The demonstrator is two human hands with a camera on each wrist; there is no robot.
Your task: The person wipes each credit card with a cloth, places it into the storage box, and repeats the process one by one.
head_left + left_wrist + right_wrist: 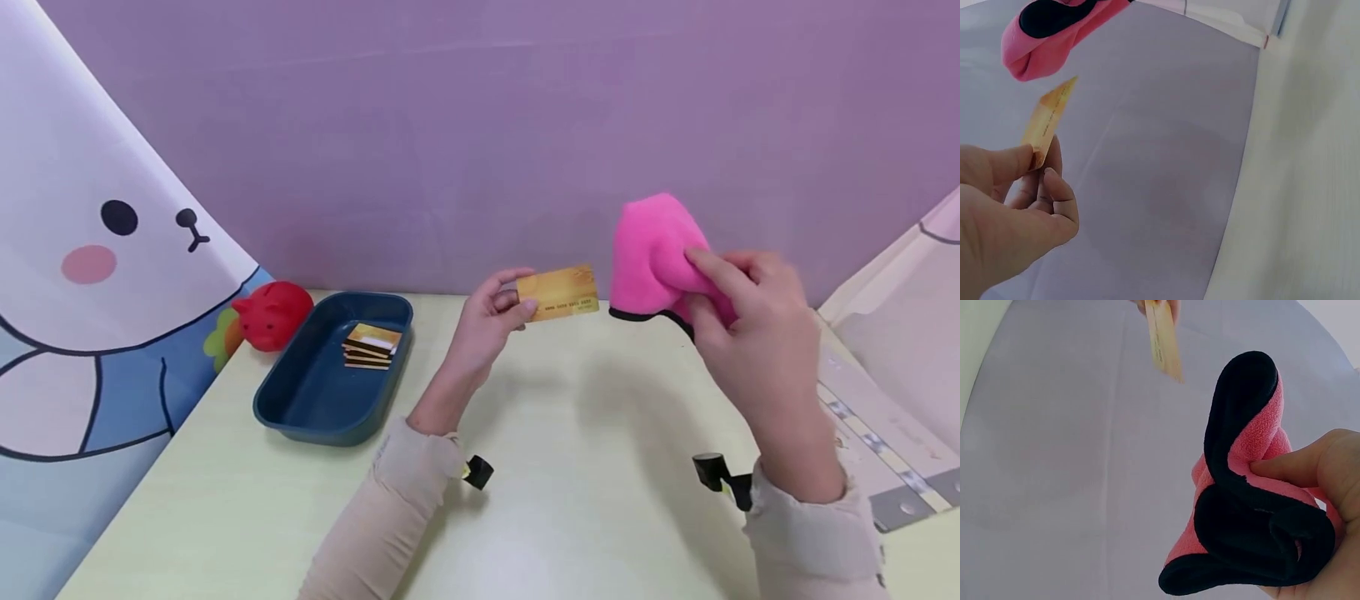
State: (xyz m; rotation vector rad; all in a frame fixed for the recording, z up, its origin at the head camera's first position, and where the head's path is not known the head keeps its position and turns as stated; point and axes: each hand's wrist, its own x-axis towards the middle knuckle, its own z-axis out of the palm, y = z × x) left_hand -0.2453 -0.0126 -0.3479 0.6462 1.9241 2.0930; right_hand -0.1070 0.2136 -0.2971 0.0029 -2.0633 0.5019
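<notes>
Pinching gold card by its left end in left hand grip, long axis pointing right toward pink cloth; right hand clutching cloth just beside card, above worktop.

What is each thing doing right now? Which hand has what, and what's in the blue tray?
left hand: pinches the gold card by one end
gold card: held up in the air, not touching the cloth
right hand: grips the pink cloth
pink cloth: bunched up, lifted off the table
blue tray: on the table, holds cards
stacked cards: lying in the tray
red toy: sitting beside the tray
</notes>
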